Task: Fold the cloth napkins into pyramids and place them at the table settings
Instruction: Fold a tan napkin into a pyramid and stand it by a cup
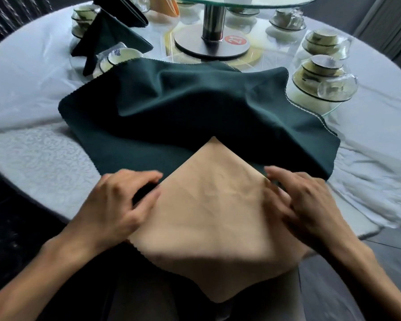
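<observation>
A beige cloth napkin (208, 212) lies as a diamond at the table's near edge, its lower corner hanging over the edge. It sits on top of a spread dark green napkin (183, 107) that bulges in the middle. My left hand (116, 205) pinches the beige napkin's left corner between thumb and fingers. My right hand (308, 205) rests on its right corner with curled fingers; whether it grips the cloth I cannot tell. A folded dark green pyramid napkin (109, 35) stands at the far left setting, with another dark folded one (123, 10) behind it.
The round table (33, 93) has a white cloth. A glass turntable on a metal post (214, 22) stands at the centre. Stacked bowls and glass cups (322, 77) sit at the right, with more settings (116, 59) at the left and back.
</observation>
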{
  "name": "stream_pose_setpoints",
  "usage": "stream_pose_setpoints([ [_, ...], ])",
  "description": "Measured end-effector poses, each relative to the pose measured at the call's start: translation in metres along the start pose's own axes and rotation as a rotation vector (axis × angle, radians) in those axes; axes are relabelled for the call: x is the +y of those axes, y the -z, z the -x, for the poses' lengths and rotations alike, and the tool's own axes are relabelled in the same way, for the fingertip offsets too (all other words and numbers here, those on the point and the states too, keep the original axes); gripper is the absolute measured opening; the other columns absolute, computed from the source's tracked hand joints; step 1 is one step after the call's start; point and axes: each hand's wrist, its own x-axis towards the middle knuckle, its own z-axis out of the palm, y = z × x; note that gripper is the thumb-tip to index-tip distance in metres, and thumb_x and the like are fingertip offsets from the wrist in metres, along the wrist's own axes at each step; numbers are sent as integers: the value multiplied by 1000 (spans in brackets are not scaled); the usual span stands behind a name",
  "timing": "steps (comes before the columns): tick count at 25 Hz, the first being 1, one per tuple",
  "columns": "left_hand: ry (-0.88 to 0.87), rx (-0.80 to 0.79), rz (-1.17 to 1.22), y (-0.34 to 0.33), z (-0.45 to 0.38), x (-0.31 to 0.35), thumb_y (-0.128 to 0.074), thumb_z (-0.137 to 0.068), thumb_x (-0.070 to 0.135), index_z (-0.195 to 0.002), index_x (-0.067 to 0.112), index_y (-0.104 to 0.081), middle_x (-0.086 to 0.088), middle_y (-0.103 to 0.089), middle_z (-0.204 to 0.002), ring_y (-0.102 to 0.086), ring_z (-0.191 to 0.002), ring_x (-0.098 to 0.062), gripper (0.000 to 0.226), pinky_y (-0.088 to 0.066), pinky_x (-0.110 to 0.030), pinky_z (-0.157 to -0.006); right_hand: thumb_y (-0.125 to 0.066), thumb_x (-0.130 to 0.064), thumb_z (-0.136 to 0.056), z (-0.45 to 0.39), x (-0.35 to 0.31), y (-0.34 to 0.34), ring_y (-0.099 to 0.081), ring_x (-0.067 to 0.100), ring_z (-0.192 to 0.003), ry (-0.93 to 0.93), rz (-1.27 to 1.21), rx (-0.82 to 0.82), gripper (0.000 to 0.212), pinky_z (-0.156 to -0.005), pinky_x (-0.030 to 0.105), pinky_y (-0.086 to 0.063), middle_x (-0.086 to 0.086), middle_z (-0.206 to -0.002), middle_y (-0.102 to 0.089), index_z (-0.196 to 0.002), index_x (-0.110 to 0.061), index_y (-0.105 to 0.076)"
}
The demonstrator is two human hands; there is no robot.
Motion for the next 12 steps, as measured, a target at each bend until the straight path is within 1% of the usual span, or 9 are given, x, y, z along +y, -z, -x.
stream_pose_setpoints([
  [1, 89, -36, 42, -4, -17, 11, -54, -84, 51, -120, 26, -66, 16, -67, -106, -61, -101, -13, 45, -47, -38, -90, -56, -42, -89, -20, -10, -2, -62, 28, -100, -33, -73, -36, 39, -84, 44, -48, -3, -110, -69, -123, -23, -61],
  [2, 185, -104, 89, -8, -36, 18, -59, -83, 52, -123, 30, -63, 18, -65, -102, -59, -98, -11, 45, -45, -31, -86, -61, -41, -88, -39, -18, -4, -61, 28, -100, -76, -140, -103, 39, -86, 43, -49, -3, -110, -68, -122, -23, -61],
  [3, 276, -202, 141, -12, -53, 24, -66, -82, 48, -120, 35, -62, 18, -65, -97, -59, -92, -10, 40, -44, -27, -80, -66, -40, -85, -57, -23, -7, -61, 25, -100, -126, -204, -178, 37, -87, 41, -48, -3, -108, -68, -119, -24, -63],
  [4, 343, -307, 200, -14, -68, 29, -72, -79, 41, -110, 36, -63, 14, -66, -91, -62, -85, -10, 33, -47, -27, -73, -69, -37, -83, -70, -27, -9, -61, 22, -96, -178, -267, -249, 32, -84, 36, -49, -3, -101, -68, -112, -25, -66],
  [6, 366, -425, 289, -17, -85, 32, -75, -78, 25, -96, 25, -69, 6, -72, -83, -68, -78, -12, 19, -55, -32, -68, -70, -27, -79, -80, -29, -8, -61, 16, -78, -240, -394, -308, 15, -69, 31, -47, -3, -79, -65, -91, -18, -67],
  [7, 350, -441, 323, -17, -89, 31, -73, -79, 19, -91, 20, -71, 2, -74, -83, -69, -76, -12, 12, -55, -34, -70, -70, -22, -79, -82, -27, -6, -58, 13, -68, -257, -464, -305, 9, -61, 30, -45, -2, -70, -62, -82, -14, -65],
  [9, 282, -385, 404, -15, -98, 29, -71, -86, 15, -87, 13, -71, -1, -73, -81, -65, -73, -11, 3, -54, -32, -70, -70, -15, -83, -87, -25, 1, -49, 3, -54, -248, -592, -229, 11, -52, 25, -40, -5, -61, -57, -74, -12, -63],
  [10, 242, -320, 441, -13, -105, 27, -70, -88, 16, -88, 13, -69, -2, -72, -80, -62, -72, -10, 3, -52, -30, -69, -69, -11, -85, -94, -25, 4, -48, 1, -53, -233, -652, -162, 11, -51, 23, -39, -5, -63, -59, -75, -13, -63],
  [12, 233, -224, 541, -11, -124, 22, -67, -92, 15, -93, 12, -68, -8, -73, -85, -62, -73, -12, 4, -53, -31, -71, -66, -9, -88, -114, -23, 10, -53, 7, -61, -228, -765, -65, 4, -59, 24, -43, 7, -74, -68, -84, -8, -66],
])
